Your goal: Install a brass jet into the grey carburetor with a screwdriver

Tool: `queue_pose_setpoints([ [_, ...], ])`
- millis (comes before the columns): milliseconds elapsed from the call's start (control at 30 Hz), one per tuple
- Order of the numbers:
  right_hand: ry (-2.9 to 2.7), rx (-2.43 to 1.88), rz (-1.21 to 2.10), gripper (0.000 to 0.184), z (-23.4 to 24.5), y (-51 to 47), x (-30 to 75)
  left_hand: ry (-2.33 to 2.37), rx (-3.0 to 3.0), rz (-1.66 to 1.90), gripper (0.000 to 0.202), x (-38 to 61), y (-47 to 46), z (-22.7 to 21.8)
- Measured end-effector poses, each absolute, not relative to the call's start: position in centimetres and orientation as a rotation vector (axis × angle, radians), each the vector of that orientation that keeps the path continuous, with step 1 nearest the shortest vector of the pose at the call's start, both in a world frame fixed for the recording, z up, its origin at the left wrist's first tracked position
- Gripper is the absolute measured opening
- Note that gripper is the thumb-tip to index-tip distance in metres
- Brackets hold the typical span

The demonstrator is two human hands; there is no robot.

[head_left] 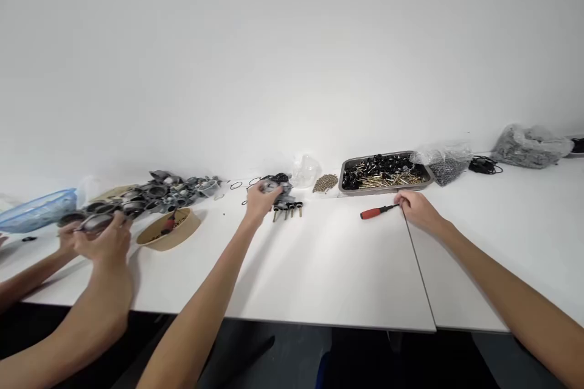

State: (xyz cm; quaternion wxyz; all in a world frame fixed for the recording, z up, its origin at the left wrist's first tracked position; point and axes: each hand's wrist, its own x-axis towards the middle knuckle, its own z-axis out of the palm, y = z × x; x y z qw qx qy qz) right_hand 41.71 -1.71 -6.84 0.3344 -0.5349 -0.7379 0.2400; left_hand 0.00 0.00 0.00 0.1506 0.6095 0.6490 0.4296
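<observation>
My left hand [258, 199] reaches far across the white table [319, 267] and is closed on a grey metal part [271, 185]. A short row of small brass-tipped pins [287, 210] stands just right of it. My right hand [417, 208] rests on the table, its fingertips pinching the shaft end of a red-handled screwdriver [375, 213], which lies flat pointing right. Both forearms are bare.
A metal tray [385, 189] of black and brass pieces sits behind the screwdriver. Small beads [325, 182], plastic bags [444, 161] and a grey bag [529, 146] line the back. At left are grey castings [155, 194], a cardboard bowl [168, 232], a blue dish [36, 209] and a co-worker's hands [103, 242].
</observation>
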Motion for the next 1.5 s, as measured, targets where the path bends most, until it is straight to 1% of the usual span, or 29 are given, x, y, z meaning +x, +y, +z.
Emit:
queue_pose_setpoints([
  [67,-1.934,-1.308,0.628,0.024,-5.9,-2.7,40.8,1.712,1.644,1.176,0.034,4.5,0.1,-0.4],
  [100,-1.952,-1.250,0.661,0.027,-5.3,-3.3,40.2,1.610,1.616,1.137,0.036,6.9,0.1,-0.7],
  [200,-2.028,-1.086,0.816,0.049,-3.7,-4.9,38.6,1.328,1.570,1.065,0.045,13.5,-0.4,-1.7],
  [233,-2.043,-1.052,0.846,0.053,-3.3,-5.3,38.2,1.217,1.551,1.046,0.049,15.1,-0.7,-2.0],
  [267,-2.048,-1.036,0.849,0.053,-3.0,-5.6,37.9,1.100,1.518,1.026,0.053,16.3,-1.0,-2.4],
  [300,-2.046,-1.030,0.827,0.050,-2.8,-5.8,37.7,1.003,1.482,1.005,0.055,17.1,-1.3,-2.8],
  [433,-2.061,-1.005,0.651,0.025,-2.9,-6.4,37.3,0.806,1.429,0.876,0.056,17.1,-1.9,-4.2],
  [500,-2.116,-0.928,0.578,0.023,-3.2,-6.9,37.0,0.723,1.471,0.763,0.059,16.0,-1.8,-4.4],
  [533,-2.156,-0.888,0.520,0.023,-3.3,-7.2,36.8,0.686,1.484,0.745,0.057,15.5,-1.7,-4.3],
  [600,-2.237,-0.831,0.354,0.020,-3.5,-7.8,36.3,0.649,1.462,0.825,0.041,14.5,-1.4,-3.9],
  [667,-2.301,-0.811,0.162,0.017,-3.5,-8.3,36.0,0.692,1.418,0.997,0.028,13.7,-0.9,-3.3],
  [733,-2.346,-0.805,0.016,0.018,-3.4,-8.6,35.8,0.842,1.458,1.147,0.024,13.1,-0.3,-3.0],
  [833,-2.404,-0.798,-0.076,0.023,-3.3,-8.7,35.7,1.173,1.827,1.273,0.015,12.4,0.5,-3.7],
  [900,-2.414,-0.795,-0.055,0.028,-3.2,-8.6,35.8,1.275,2.159,1.170,0.016,12.5,0.7,-4.9],
  [967,-2.395,-0.803,0.046,0.033,-3.1,-8.4,36.1,1.284,2.410,0.913,0.024,13.1,0.7,-6.3],
  [1067,-2.309,-0.868,0.226,0.035,-2.8,-7.7,36.7,1.283,2.572,0.635,0.029,14.1,0.6,-7.4],
  [1167,-2.208,-0.969,0.305,0.035,-3.1,-6.8,37.5,1.375,2.608,0.572,0.027,13.0,1.1,-6.6],
  [1333,-2.120,-1.125,0.406,0.035,-4.2,-5.4,38.4,1.956,2.456,0.603,0.024,6.5,2.7,-4.0],
  [1433,-2.104,-1.146,0.435,0.034,-4.4,-5.1,38.5,2.162,2.352,0.536,0.013,3.4,2.9,-4.1],
  [1500,-2.097,-1.141,0.440,0.034,-4.3,-5.1,38.5,2.202,2.322,0.502,0.015,2.5,2.9,-4.7],
])
